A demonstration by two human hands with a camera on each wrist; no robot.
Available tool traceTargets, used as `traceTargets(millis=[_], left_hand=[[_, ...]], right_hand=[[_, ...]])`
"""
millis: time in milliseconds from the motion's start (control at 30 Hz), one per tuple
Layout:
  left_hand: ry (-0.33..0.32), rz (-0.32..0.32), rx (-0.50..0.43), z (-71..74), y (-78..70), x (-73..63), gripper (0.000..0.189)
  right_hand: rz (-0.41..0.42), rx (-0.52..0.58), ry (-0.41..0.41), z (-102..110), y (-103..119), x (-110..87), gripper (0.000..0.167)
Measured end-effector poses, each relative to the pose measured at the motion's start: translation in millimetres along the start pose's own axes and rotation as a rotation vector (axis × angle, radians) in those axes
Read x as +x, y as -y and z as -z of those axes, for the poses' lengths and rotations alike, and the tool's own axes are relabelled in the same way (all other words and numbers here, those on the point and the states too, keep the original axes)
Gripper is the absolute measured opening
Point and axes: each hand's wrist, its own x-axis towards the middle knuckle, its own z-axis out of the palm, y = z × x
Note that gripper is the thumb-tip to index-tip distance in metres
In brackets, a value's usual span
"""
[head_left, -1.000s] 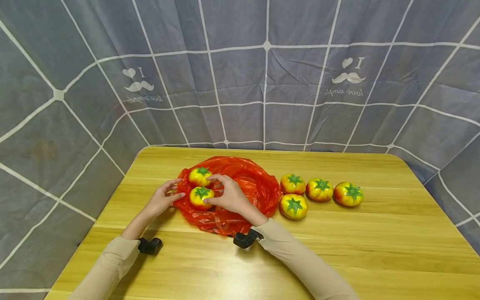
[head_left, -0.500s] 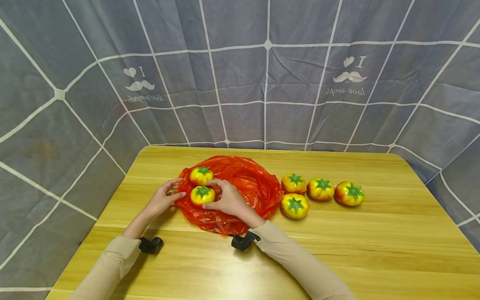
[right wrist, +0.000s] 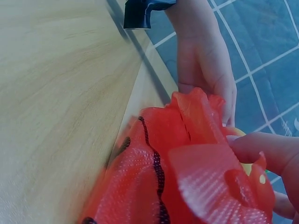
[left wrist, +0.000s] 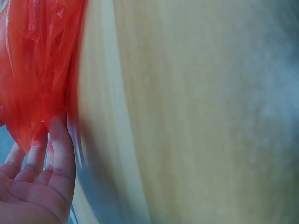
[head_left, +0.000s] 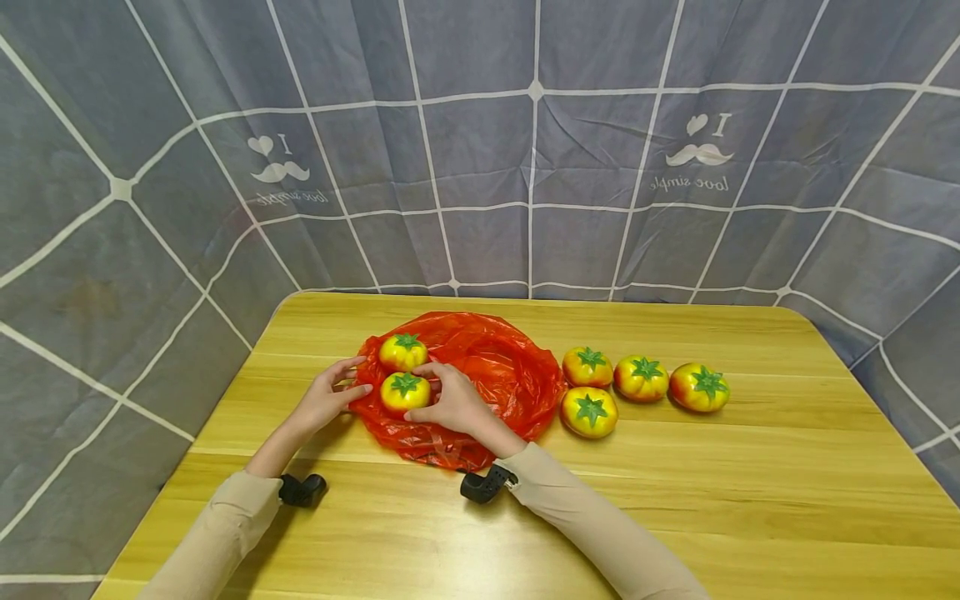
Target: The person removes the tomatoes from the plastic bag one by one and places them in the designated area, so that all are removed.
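Note:
In the head view a red plastic bag (head_left: 517, 375) lies crumpled and spread on the table, with two yellow-red toy tomatoes on its left part. My right hand (head_left: 459, 402) holds the nearer tomato (head_left: 405, 392) between thumb and index finger, from its right side. The farther tomato (head_left: 403, 353) sits just behind it. At the bag's left edge is my left hand (head_left: 324, 400), its fingers spread and touching the plastic. The left wrist view shows those fingers (left wrist: 60, 149) nearly straight under the bag. Bag folds (right wrist: 196, 177) cover most of the tomato in the right wrist view.
To the right of the bag are several more toy tomatoes: one nearer (head_left: 589, 412), one behind it (head_left: 587, 367), and two farther right, the last (head_left: 699, 387) outermost. The wooden table (head_left: 750, 483) meets a grey checked curtain (head_left: 585, 150) at its back.
My right hand has drawn in slightly, its thumb now lower against the nearer tomato. The left hand and the other tomatoes hold their places.

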Motion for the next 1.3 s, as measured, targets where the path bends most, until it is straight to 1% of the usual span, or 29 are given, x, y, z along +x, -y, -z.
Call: traceTargets(millis=[300,633,833,1033,1300], left_hand=[[-0.005,0.000,-0.002,-0.1,1.0,0.7,0.057],[-0.004,-0.004,-0.008,-0.5,2.5,1.3,0.057],[-0.006,0.006,-0.004,-1.0,2.3,1.3,0.056],[-0.008,0.011,-0.003,-1.7,1.5,0.9,0.057],[-0.002,-0.004,-0.008,-1.4,0.6,0.3,0.057]], right_hand=[[-0.031,0.012,0.020,-1.1,0.1,0.6,0.064],[-0.029,0.024,0.006,-3.1,0.1,0.8,0.064],[-0.018,-0.001,0.004,-4.0,-0.1,0.3,0.064],[-0.024,-0.007,0.004,-4.2,0.1,-0.1,0.064],[-0.017,0.006,-0.001,-1.7,-0.1,-1.8,0.063]])
